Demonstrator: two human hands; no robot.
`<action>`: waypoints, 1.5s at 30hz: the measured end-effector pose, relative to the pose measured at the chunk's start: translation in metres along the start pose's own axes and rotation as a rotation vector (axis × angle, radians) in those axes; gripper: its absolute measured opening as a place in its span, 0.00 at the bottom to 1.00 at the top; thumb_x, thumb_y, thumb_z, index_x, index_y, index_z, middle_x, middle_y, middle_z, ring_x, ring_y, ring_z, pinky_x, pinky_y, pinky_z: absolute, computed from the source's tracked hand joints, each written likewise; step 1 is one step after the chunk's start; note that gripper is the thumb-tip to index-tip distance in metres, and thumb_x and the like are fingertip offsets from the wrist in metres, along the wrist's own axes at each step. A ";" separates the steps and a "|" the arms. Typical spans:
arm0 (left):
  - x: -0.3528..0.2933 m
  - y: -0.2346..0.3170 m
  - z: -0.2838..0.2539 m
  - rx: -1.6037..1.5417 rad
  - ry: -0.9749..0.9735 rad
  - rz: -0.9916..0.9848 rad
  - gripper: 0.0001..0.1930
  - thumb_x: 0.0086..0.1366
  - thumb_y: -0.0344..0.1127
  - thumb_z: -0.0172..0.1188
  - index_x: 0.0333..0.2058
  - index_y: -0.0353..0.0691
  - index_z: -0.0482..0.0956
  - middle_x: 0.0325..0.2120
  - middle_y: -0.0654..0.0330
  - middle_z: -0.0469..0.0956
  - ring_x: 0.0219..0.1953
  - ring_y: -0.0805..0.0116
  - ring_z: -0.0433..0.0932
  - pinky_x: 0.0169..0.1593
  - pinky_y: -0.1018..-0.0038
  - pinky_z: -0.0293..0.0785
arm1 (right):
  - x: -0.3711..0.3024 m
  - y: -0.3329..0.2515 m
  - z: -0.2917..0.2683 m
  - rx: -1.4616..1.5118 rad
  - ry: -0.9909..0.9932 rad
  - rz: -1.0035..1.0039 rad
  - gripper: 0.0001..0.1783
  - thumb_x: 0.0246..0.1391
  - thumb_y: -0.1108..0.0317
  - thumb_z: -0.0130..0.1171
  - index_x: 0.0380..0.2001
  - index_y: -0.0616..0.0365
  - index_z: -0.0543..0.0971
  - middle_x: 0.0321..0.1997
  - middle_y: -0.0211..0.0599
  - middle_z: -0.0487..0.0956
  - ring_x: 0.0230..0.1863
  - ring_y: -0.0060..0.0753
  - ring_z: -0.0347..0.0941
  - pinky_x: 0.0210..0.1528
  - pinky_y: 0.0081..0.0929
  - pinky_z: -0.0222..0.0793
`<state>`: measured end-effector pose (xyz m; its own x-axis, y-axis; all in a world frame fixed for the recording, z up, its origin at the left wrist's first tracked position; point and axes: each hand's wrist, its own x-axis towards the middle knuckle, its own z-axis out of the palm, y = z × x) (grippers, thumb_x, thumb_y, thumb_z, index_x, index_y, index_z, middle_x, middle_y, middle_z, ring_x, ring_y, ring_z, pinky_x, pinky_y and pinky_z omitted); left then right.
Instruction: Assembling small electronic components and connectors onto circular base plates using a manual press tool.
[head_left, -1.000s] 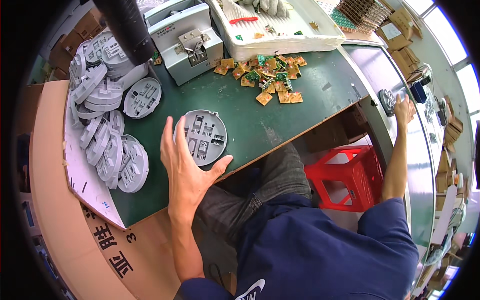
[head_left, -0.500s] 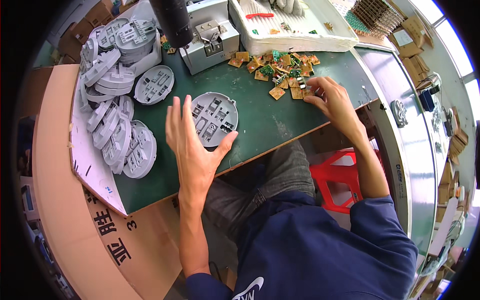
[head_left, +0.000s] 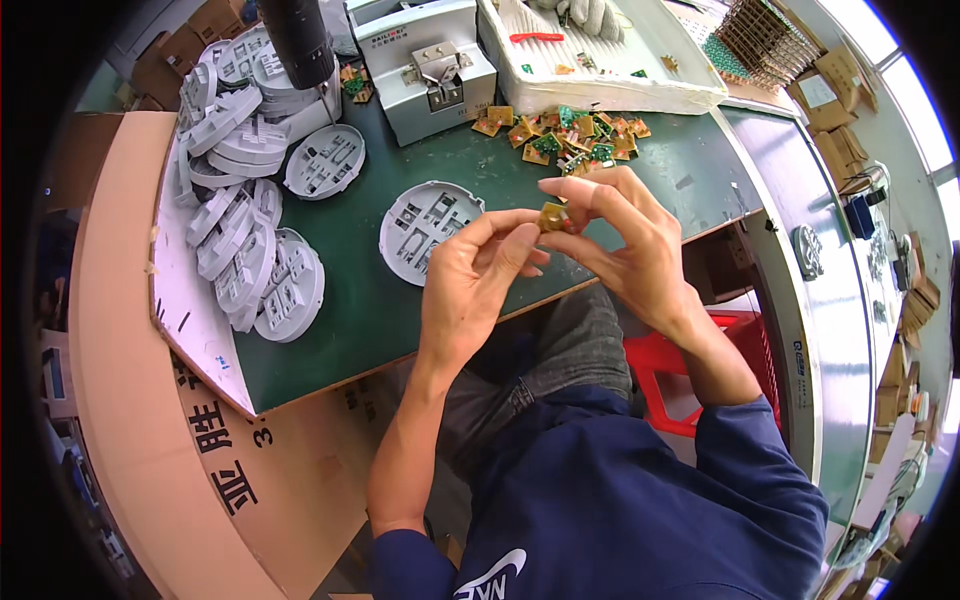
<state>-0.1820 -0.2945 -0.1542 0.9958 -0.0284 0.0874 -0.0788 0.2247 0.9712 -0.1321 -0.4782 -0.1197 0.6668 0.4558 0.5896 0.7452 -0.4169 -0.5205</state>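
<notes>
A small tan circuit board (head_left: pixel 552 217) is pinched between both hands, above the front part of the green table. My left hand (head_left: pixel 480 270) holds its left edge with thumb and fingertips. From the right, my right hand (head_left: pixel 630 235) grips it with the thumb below and the index finger arched over. Just left of my hands, a round grey plastic housing (head_left: pixel 425 235) with rectangular cut-outs lies flat; my left hand covers part of its right edge. Behind my right hand is a loose heap of small tan and green circuit boards (head_left: pixel 560 135).
Several grey housings (head_left: pixel 240 150) are stacked along the left side. One housing (head_left: pixel 325 162) lies apart, below a black electric screwdriver (head_left: pixel 300 45). A grey metal machine (head_left: pixel 430 85) stands at the back, beside a white foam tray (head_left: pixel 640 90) holding a glove and a red-handled tool.
My right hand has come from the board heap toward the middle with a small circuit board. My left hand has left the housing's side, moved right, and taken hold of the board too.
</notes>
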 end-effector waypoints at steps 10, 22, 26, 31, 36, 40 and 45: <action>-0.009 0.015 -0.016 0.689 0.201 0.513 0.09 0.66 0.26 0.67 0.45 0.41 0.85 0.32 0.59 0.84 0.32 0.70 0.83 0.37 0.72 0.79 | 0.005 0.021 0.006 1.088 -0.488 0.543 0.15 0.65 0.68 0.65 0.49 0.66 0.76 0.45 0.37 0.82 0.46 0.31 0.83 0.53 0.32 0.81; -0.022 0.009 -0.011 0.432 0.216 0.405 0.08 0.65 0.24 0.68 0.42 0.34 0.85 0.38 0.57 0.87 0.40 0.68 0.89 0.44 0.75 0.83 | -0.003 0.025 0.021 1.067 -0.373 0.523 0.21 0.59 0.67 0.69 0.54 0.63 0.83 0.50 0.33 0.84 0.52 0.25 0.80 0.61 0.28 0.75; -0.024 0.010 -0.012 0.464 0.216 0.379 0.07 0.65 0.24 0.68 0.42 0.34 0.85 0.37 0.58 0.87 0.40 0.68 0.89 0.43 0.76 0.83 | -0.005 0.025 0.026 1.061 -0.370 0.502 0.20 0.60 0.68 0.69 0.54 0.63 0.83 0.50 0.32 0.84 0.53 0.25 0.80 0.61 0.28 0.75; -0.026 0.011 -0.012 0.541 0.259 0.402 0.08 0.63 0.24 0.70 0.41 0.35 0.85 0.35 0.58 0.87 0.38 0.68 0.88 0.42 0.75 0.82 | -0.004 0.024 0.031 1.043 -0.367 0.460 0.18 0.60 0.68 0.69 0.52 0.63 0.83 0.50 0.32 0.84 0.53 0.24 0.79 0.62 0.28 0.75; -0.024 0.010 -0.016 0.465 0.268 0.386 0.09 0.62 0.26 0.71 0.42 0.35 0.86 0.36 0.59 0.86 0.37 0.69 0.87 0.42 0.75 0.82 | -0.007 0.029 0.038 1.108 -0.349 0.428 0.18 0.65 0.71 0.63 0.55 0.65 0.80 0.51 0.38 0.84 0.53 0.29 0.81 0.61 0.31 0.76; -0.028 0.006 -0.028 0.524 0.356 0.473 0.11 0.61 0.26 0.72 0.43 0.37 0.86 0.42 0.58 0.85 0.37 0.70 0.85 0.41 0.74 0.82 | -0.006 0.030 0.042 1.274 -0.353 0.464 0.20 0.63 0.66 0.66 0.55 0.63 0.79 0.54 0.44 0.82 0.53 0.38 0.81 0.61 0.40 0.78; -0.035 0.012 -0.041 0.858 0.454 0.370 0.27 0.58 0.37 0.77 0.56 0.41 0.80 0.58 0.51 0.73 0.58 0.52 0.73 0.57 0.59 0.73 | -0.005 0.035 0.047 1.272 -0.341 0.447 0.21 0.63 0.64 0.66 0.55 0.63 0.78 0.54 0.47 0.82 0.53 0.41 0.82 0.61 0.40 0.78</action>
<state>-0.2156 -0.2511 -0.1545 0.8126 0.3106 0.4932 -0.2133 -0.6290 0.7476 -0.1088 -0.4577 -0.1699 0.6797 0.7193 0.1438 -0.1564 0.3337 -0.9296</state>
